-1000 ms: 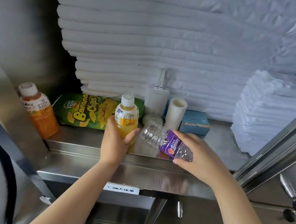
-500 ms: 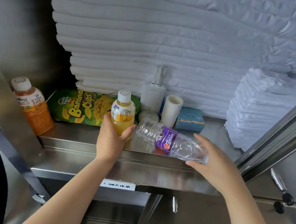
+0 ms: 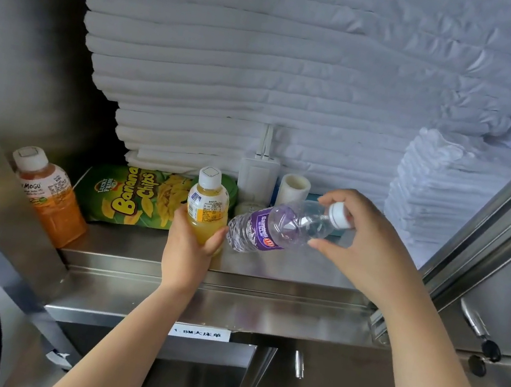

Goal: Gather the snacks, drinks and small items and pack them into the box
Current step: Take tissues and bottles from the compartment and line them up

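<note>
Juice btl [image 3: 208, 209] is held in left fingers [image 3: 180, 219]; water btl [image 3: 275, 226], tilted, in right fingers [image 3: 352, 199], just beside. Chips bag [image 3: 133, 197] is laid on shelf [image 3: 285, 270] behind-left of left fingers, 2nd btl [image 3: 46, 193] farther left; charger [image 3: 257, 177] & roll [image 3: 294, 189] behind, betw. both.

I hold the yellow juice bottle [image 3: 207, 209] upright; the clear, purple-labelled water bottle [image 3: 279, 227] tilts beside it, white cap raised.

I log the shelf [image 3: 284, 275] as brushed stainless steel, smooth, with a dull sheen. The water bottle [image 3: 275, 226] is clear thin plastic, ribbed, with a glossy purple film label. The yellow juice bottle [image 3: 206, 219] is smooth translucent plastic with a matt white cap. The chips bag [image 3: 133, 197] is glossy crinkled film. The stacked linens [image 3: 268, 61] are matt white cloth, finely wrinkled. I read the tag [image 3: 199, 332] as matt paper.
</note>
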The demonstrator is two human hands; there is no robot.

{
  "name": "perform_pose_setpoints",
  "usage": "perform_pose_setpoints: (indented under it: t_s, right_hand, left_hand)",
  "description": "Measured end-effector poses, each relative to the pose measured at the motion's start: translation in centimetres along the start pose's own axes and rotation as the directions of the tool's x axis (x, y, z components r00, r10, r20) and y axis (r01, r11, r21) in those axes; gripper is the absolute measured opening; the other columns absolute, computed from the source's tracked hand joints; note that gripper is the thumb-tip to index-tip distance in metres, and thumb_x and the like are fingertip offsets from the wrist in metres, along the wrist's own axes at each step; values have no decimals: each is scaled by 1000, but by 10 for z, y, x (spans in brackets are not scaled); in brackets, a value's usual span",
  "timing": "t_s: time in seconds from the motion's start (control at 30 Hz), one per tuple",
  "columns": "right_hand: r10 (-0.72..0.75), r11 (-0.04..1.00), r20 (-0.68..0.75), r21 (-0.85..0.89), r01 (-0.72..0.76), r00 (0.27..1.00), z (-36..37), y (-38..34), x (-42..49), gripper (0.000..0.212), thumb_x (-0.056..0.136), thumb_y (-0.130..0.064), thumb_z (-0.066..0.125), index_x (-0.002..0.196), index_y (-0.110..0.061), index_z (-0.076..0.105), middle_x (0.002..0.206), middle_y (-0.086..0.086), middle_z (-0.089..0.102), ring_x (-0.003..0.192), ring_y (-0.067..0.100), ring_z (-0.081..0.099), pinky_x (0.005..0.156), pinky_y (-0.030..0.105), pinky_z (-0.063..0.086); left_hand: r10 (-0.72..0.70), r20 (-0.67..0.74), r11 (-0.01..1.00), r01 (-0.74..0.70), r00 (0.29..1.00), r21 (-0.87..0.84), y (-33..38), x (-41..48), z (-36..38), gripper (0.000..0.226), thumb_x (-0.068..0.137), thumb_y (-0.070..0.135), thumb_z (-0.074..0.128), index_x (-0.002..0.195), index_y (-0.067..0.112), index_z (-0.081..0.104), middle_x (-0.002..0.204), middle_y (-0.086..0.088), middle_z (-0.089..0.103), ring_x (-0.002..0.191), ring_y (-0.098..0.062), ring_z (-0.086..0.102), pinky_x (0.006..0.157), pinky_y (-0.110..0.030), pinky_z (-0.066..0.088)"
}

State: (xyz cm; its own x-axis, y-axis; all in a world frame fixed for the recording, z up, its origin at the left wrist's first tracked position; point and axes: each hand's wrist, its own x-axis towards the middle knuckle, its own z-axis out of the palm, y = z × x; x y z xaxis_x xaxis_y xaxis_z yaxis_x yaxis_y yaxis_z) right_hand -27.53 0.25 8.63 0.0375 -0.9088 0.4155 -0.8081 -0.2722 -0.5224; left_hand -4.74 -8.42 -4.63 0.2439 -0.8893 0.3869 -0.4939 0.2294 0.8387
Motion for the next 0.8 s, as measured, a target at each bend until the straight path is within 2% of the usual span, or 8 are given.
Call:
perform_pose_setpoints:
  t_s: [0.1,0.2,0.3,0.43,0.53,0.67,0.73,0.8]
  right_hand:
    - [-10,999,-25,35,11,1000,2,-6,6,52,69,-21,80,108,-39,49,108,-25,51,97,-7,47,78,12,39]
    - [-17,997,-57,76,21,998,-1,-7,16,52,70,-16,79,108,-37,51,102,-25,49,94,-9,47,75,4,37]
    - [-39,993,-7,109,39,999,-2,-10,27,54,76,-8,73,117,-36,51,106,-23,47,100,-12,44,78,0,35]
    - [-169,979,-15,116,170,986,15,-26,38,58,81,-4,64,131,-28,46,124,-8,43,115,-1,43,98,19,38]
    - [-229,968,-75,85,235,971,45,-39,41,70,77,-14,70,137,-28,35,133,-5,37,120,8,41,95,12,32]
    - [-202,973,-194,76,220,960,81,-41,48,85,80,-16,72,146,-24,19,137,5,39,123,17,43,97,20,37]
    - [-154,968,-222,162,193,963,89,-37,53,95,82,-14,71,149,-25,4,148,6,31,133,15,36,105,19,31]
    - [-121,953,-217,246,174,969,95,-32,54,103,83,-16,69,146,-35,-10,152,4,26,134,3,34,107,19,33]
  left_hand:
    - [-11,0,1000,11,1000,4,1,0,-1,67,74,46,70,123,13,39,113,-4,56,98,-23,56,73,-31,43]
    - [-3,-2,1000,3,1000,2,4,-1,-2,69,72,52,67,122,13,40,113,-4,57,97,-23,56,72,-31,43]
    - [-6,-2,1000,6,1000,5,4,-2,-3,74,70,59,63,123,14,39,113,-3,56,97,-22,56,72,-32,45]
    - [-19,-3,1000,19,1000,12,3,-1,-2,72,71,56,64,124,16,39,113,-1,56,96,-22,56,71,-32,44]
    - [-12,-5,1000,12,1000,19,2,-1,-1,69,72,54,66,123,16,39,112,-1,56,96,-22,56,70,-30,42]
    - [-5,3,1000,5,1000,17,2,-1,-2,71,70,58,61,123,16,39,109,3,54,94,-18,55,69,-29,40]
    - [0,8,1000,0,1000,9,3,-2,-3,71,70,57,62,124,16,39,110,4,53,94,-17,54,70,-28,40]
    - [2,12,1000,-2,1000,1,3,-1,-3,70,72,53,65,125,15,39,111,3,53,95,-17,54,71,-28,40]
